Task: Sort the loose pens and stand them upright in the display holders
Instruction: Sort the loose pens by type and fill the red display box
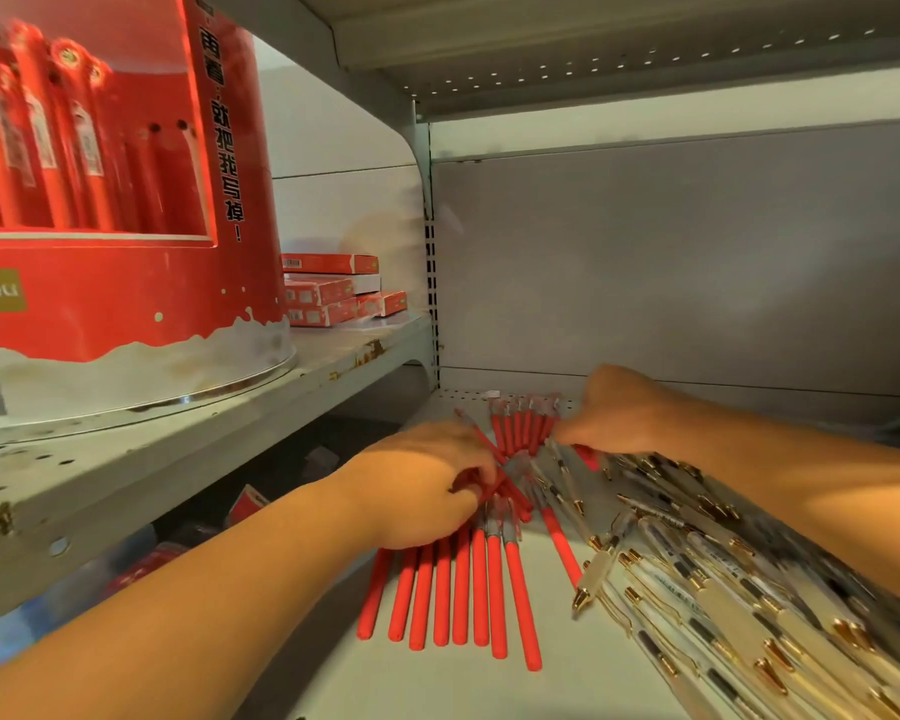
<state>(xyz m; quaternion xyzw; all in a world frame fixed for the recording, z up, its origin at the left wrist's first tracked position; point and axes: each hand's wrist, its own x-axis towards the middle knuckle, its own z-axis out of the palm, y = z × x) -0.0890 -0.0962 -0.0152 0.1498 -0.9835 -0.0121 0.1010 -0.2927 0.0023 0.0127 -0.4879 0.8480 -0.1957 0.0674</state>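
Down on the lower shelf (437,688), both hands are in among the loose pens. The left hand (422,485) lies knuckles-up over the top ends of a row of red pens (458,589) that sit side by side, pointing back toward the camera. Its fingers are curled under, and they grip a couple of red pens crossed at an angle above the row. The right hand (614,413) reaches farther in. It is bunched, fingers bent and blurred, right at the point where a fan of red pens (520,423) comes together. Whether it actually has hold of them, I cannot tell. One single red pen (559,543) lies apart, slanting between the row and the heap on the right.

That heap is the gold-clipped pens (723,589), pale barrels piled every which way. It runs under the right forearm and out to the picture's right edge. Nothing on this shelf stands upright.

Up on the higher shelf (178,439) to the left stands the big red display holder (126,283), well apart from both hands. It has upright red pens (37,148) in its window and two open holes beside them. Behind it sits a stack of red boxes (328,288). A plain grey back panel (671,262) closes off the bay.
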